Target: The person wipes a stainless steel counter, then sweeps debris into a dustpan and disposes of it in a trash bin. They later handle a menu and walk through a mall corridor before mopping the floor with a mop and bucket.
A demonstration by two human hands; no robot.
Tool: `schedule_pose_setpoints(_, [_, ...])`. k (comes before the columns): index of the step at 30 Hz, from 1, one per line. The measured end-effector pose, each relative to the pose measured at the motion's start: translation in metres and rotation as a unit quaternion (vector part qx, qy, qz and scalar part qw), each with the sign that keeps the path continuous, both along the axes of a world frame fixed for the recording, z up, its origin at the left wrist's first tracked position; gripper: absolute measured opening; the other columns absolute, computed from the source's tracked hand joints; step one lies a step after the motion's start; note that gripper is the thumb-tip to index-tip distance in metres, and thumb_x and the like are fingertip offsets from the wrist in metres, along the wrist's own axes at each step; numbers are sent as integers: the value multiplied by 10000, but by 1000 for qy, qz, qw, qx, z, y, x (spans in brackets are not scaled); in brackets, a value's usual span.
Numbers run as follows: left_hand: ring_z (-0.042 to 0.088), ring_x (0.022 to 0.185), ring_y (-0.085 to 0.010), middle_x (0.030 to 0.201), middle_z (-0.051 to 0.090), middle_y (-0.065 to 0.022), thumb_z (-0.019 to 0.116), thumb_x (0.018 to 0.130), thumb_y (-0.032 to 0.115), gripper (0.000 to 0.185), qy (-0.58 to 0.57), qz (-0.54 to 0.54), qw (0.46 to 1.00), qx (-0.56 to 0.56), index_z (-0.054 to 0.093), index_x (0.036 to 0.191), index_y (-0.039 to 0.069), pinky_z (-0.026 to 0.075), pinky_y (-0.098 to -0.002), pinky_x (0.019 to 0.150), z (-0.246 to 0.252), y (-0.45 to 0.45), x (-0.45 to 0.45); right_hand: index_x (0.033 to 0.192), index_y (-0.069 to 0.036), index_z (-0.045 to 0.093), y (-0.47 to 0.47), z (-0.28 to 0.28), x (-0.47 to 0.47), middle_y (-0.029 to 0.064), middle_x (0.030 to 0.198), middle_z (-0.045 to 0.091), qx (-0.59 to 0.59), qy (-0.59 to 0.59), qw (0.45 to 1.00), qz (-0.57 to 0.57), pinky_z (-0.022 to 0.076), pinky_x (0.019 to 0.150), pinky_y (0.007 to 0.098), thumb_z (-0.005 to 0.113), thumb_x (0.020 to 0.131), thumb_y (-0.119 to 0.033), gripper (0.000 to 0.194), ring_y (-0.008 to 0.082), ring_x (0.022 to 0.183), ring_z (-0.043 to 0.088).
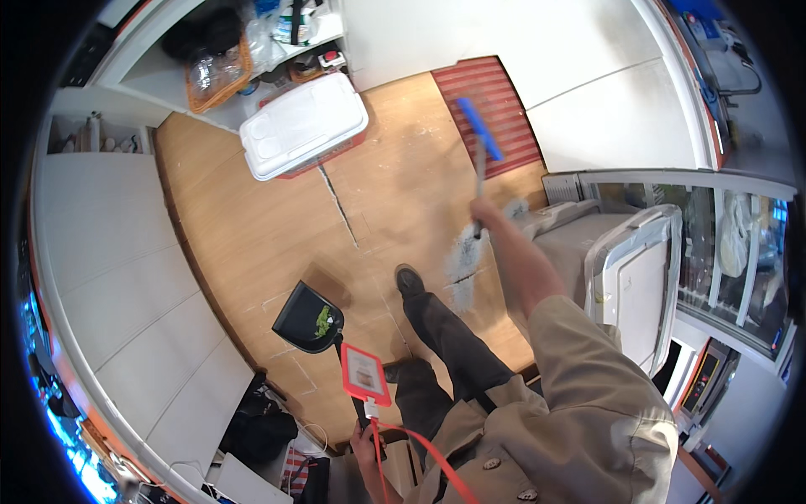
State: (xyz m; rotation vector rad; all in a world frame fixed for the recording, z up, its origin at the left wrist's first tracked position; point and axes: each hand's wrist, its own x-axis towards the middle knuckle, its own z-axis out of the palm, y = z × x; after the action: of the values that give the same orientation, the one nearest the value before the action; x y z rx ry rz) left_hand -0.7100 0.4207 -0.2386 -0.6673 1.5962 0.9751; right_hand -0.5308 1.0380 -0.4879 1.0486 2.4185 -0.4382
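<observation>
My right hand stretches forward, gripping the grey handle of a blue-headed tool, a broom or squeegee blurred too much to tell which. Its head is over a red striped mat; whether it touches the mat is unclear. Down at my left side, my left hand is closed around the handle of a black long-handled dustpan. Green leafy scraps and a small white bit lie in the pan. A red-framed badge on a red lanyard hangs in front of the dustpan handle.
A white-lidded cooler box sits on the wood-look floor, near shelves with an orange basket. White cabinets line the left. A large grey bin stands close on my right. Worn grey patches and a dark crack mark the floor.
</observation>
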Motion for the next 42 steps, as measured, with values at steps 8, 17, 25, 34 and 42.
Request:
schedule_pose_setpoints(8, [553, 485, -168, 777, 564, -81, 526, 897, 89, 237, -19, 20, 1000, 3, 510, 1132, 61, 461, -298, 374, 11, 43, -37, 918, -6, 568, -192, 190, 2, 174, 663, 592, -347, 70, 836, -420, 452, 496, 418, 490, 799, -81, 161, 271, 560, 615])
schedule_pose_setpoints(17, [549, 486, -165, 789, 566, -76, 512, 907, 75, 322, -1, 26, 1000, -5, 498, 1228, 70, 451, -296, 384, 16, 47, -55, 804, 55, 567, 58, 62, -62, 187, 601, 599, -154, 101, 864, -468, 495, 462, 414, 462, 834, -97, 187, 296, 514, 630])
schedule_pose_setpoints(25, [551, 497, -158, 793, 581, -73, 516, 900, 50, 352, -8, 15, 1000, -24, 509, 1252, 60, 457, -291, 400, -1, 17, -49, 1084, 49, 536, -86, 32, -29, 268, 1014, 632, -148, -76, 943, -287, 472, 861, 512, 534, 818, -85, 298, 432, 1019, 600])
schedule_pose_setpoints(34, [541, 519, -159, 820, 551, -83, 544, 912, 128, 242, -51, 61, 996, 31, 506, 1136, 46, 448, -282, 407, -50, -25, -43, 967, -16, 491, -212, 191, 96, 154, 701, 566, -206, 8, 868, -451, 480, 449, 414, 540, 799, -79, 186, 286, 509, 589])
schedule_pose_setpoints(42, [546, 508, -170, 774, 567, -87, 515, 925, 108, 156, -111, 103, 988, 28, 529, 1061, 33, 462, -297, 418, -100, -67, -40, 704, -8, 628, -206, 63, -10, 131, 667, 622, -160, -73, 973, 147, 485, 524, 376, 592, 789, -100, 131, 250, 537, 601])
